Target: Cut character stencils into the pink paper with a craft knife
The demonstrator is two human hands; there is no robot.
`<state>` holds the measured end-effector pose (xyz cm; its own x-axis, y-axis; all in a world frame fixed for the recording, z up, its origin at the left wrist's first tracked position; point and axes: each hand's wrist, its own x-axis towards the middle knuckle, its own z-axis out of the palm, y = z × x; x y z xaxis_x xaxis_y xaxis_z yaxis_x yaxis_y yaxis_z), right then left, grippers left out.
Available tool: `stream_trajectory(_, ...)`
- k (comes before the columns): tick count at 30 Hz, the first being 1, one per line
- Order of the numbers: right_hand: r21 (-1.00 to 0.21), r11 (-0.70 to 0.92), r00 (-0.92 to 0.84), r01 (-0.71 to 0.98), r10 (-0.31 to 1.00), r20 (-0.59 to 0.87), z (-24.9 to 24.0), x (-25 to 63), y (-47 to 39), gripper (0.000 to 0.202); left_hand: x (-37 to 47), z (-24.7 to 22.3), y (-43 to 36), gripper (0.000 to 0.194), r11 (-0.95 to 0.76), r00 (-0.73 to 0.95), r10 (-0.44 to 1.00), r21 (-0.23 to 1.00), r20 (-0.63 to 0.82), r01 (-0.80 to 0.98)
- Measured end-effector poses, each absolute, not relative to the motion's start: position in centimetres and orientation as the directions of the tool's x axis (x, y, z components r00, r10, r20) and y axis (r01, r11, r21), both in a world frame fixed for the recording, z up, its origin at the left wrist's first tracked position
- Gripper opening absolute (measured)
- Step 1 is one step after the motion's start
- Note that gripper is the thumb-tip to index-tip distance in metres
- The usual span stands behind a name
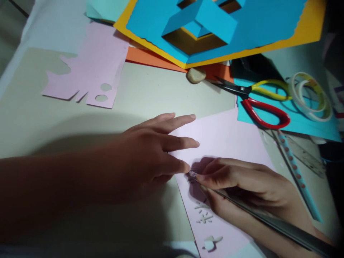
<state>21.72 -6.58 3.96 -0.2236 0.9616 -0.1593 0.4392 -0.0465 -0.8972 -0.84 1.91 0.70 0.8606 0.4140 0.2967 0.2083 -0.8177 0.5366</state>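
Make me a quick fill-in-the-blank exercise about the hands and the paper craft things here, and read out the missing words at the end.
1. The left hand lies partly over the pink sheet, while the slim tool is held in the ____ hand.
2. The scissors have one yellow handle and one ____ handle.
3. Near one corner, the cut-up pink scrap has ____ rounded holes.

Missing words: right; red; two.
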Motion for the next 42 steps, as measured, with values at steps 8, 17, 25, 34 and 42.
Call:
stream_trajectory(8,-0.870,0.040,-0.254,0.492,0.962,-0.099,4.3,21.9,-6.5,0.017,-1.0,1.2,1.9,0.025,-0.839,0.876,0.419,0.471,0.239,0.273)
stream_trajectory(17,-0.868,0.011,-0.224,0.496,0.968,-0.115,4.2,22.0,-6.6,0.017,-1.2,1.1,2.0,0.025,-0.846,0.890,0.401,0.461,0.218,0.268)
stream_trajectory(25,-0.873,0.001,-0.227,0.488,0.966,-0.126,4.2,21.9,-6.5,0.019,-1.0,1.8,1.7,0.024,-0.913,0.894,0.328,0.344,0.304,0.218)
stream_trajectory(34,-0.880,-0.017,-0.228,0.475,0.963,-0.142,4.0,21.8,-6.6,0.019,-0.8,2.0,1.5,0.028,-0.917,0.894,0.352,0.292,0.278,0.271)
stream_trajectory(42,-0.879,-0.031,-0.218,0.476,0.964,-0.152,4.3,22.0,-6.9,0.019,-0.9,1.9,1.4,0.027,-0.923,0.893,0.353,0.264,0.280,0.281)
